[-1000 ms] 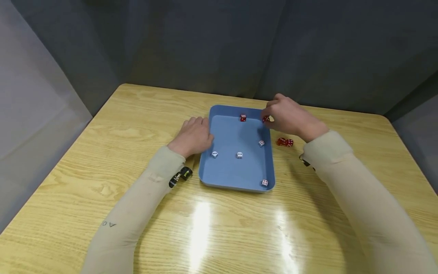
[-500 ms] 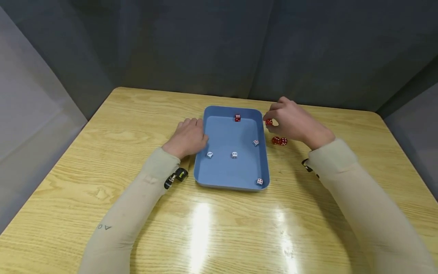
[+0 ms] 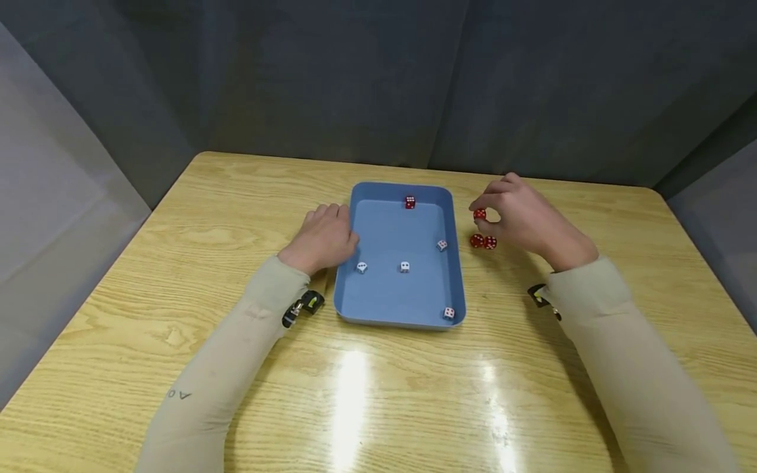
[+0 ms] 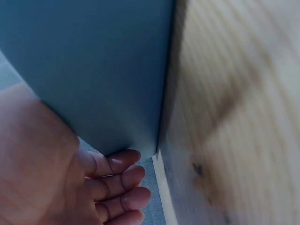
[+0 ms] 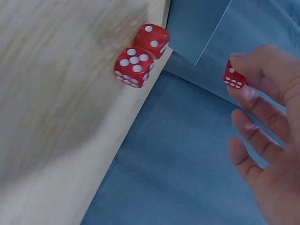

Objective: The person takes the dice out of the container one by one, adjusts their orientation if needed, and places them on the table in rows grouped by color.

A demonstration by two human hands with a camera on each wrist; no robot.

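Note:
A blue tray lies in the middle of the wooden table. Inside it are one red die near the far wall and several white dice, among them one mid-tray. My right hand hovers right of the tray and pinches a red die in its fingertips. Just below it two more red dice sit side by side on the table. My left hand rests flat on the table against the tray's left wall, fingers relaxed.
Grey curtain walls close in the table at the back and sides. Bare wood stretches in front of the tray toward me. The table's far edge runs just behind the tray.
My right hand carried the red die from the tray's far right rim out to the right, over the table above the two red dice. The left hand stayed put.

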